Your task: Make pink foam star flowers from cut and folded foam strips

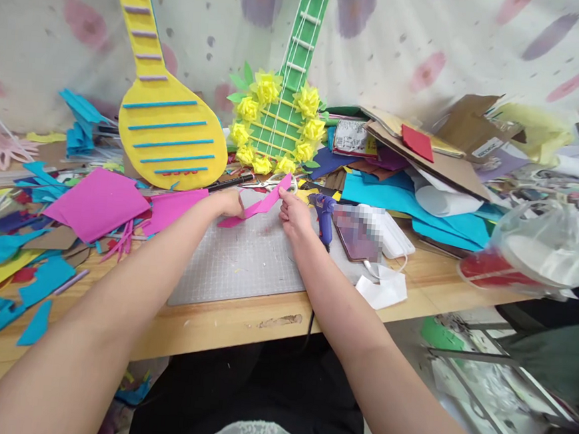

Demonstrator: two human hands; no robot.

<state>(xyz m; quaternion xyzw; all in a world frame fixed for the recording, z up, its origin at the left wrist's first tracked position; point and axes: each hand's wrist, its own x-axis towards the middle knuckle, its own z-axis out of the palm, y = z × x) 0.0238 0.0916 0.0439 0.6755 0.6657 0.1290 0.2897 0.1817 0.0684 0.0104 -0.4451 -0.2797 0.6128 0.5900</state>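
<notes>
Between my two hands a strip of magenta paper (pixel 261 205) is held above the grey cutting mat (pixel 235 266). My right hand (pixel 294 212) pinches the strip's upper right end. At its left part my left hand (pixel 229 203) has curled fingers on the strip, though they are partly hidden by the wrist. Just right of my right hand lies a blue glue gun (pixel 326 213). Scissors (pixel 264 185) lie behind the strip. A larger magenta sheet (pixel 172 209) is under my left forearm, and another magenta sheet (pixel 97 203) lies farther left.
A yellow paper instrument (pixel 173 134) and a green one with yellow flowers (pixel 281 123) lean at the back. A phone (pixel 358 232) with a cable lies right. Blue scraps (pixel 49 278) cover the left; piled cardboard (pixel 434 161) and a bagged red tub (pixel 496 267) stand right.
</notes>
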